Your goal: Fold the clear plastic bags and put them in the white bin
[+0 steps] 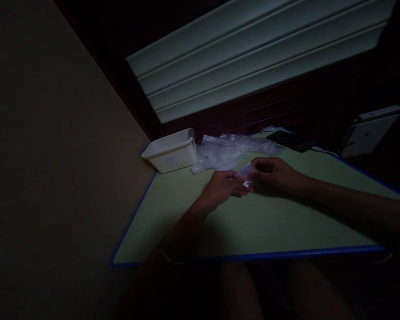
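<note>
A small clear plastic packet [245, 171] is held above the middle of the table [270, 226], between the two hands. Its lower left side is pinched by the left hand [226, 184], with the thumb laid over it and the other fingers curled loosely beneath; its upper right side is gripped by the right hand [275, 173], the thumb and bent forefinger brought close together on the film. Whether anything is contained in the packet cannot be told in such dim light. A spread of crumpled clear plastic bags [222, 151] is seen just beyond the hands, with a white tub [176, 155] beside it at the left and a dark flat object [291, 140] at its right. The thin film could be let slip if the pinch is eased on one side, as only a little of it is caught by each hand. It could be creased or torn if the two sides are pulled unevenly. If dropped, it could be lost to sight among the bags, since much the same clear look is shared. Through the poor light, an edge could easily be misjudged.
</note>
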A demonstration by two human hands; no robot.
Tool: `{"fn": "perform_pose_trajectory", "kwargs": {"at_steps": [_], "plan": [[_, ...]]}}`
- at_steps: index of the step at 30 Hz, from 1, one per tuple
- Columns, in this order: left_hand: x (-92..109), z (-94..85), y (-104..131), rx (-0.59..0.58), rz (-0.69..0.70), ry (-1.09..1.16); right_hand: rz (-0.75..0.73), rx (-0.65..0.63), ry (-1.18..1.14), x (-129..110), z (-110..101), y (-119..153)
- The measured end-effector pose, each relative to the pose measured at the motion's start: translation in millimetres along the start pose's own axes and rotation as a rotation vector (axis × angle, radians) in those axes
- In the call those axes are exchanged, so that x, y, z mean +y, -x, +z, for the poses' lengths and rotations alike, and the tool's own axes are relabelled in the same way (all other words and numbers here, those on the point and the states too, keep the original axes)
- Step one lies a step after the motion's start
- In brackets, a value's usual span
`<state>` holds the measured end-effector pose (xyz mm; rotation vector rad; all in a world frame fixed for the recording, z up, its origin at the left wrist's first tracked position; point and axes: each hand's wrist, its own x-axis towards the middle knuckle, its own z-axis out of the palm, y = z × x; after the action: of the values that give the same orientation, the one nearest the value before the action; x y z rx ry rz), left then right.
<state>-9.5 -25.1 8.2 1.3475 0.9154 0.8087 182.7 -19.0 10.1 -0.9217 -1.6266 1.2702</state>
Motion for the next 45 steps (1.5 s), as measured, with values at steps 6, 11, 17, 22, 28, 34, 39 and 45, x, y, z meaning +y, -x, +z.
{"fn": "perform_pose_trajectory", "kwargs": {"at_steps": [6, 11, 17, 22, 28, 34, 39, 45], "plan": [[1, 2.3, 3, -0.059, -0.036, -0.058, 0.016, 0.032, 0.097, 3, -1, -2], [2, 2.0, 4, -0.061, -0.055, -0.051, 0.006, -0.01, 0.102, 3, -2, -2], [2, 0.4, 1, -0.018, -0.024, -0.073, -0.007, -0.007, 0.104, 3, -3, -2], [-2, 2.3, -2, 0.107, 0.078, -0.113, -0.048, 0.017, 0.131, 3, -2, -2], [-6, -1.1, -5, 0.137, 0.119, -0.179, -0.053, 0.056, 0.162, 5, -3, -2], [-4, -1.4, -3, 0.148, 0.116, -0.204, -0.046, 0.066, 0.178, 2, -1, -1], [-3, -3.1, -3, 0.134, 0.075, -0.197, -0.074, 0.033, 0.295, 3, -6, -2], [-4, -10.1, -6, 0.087, 0.071, -0.165, -0.039, 0.024, 0.265, 5, -11, -5]]}}
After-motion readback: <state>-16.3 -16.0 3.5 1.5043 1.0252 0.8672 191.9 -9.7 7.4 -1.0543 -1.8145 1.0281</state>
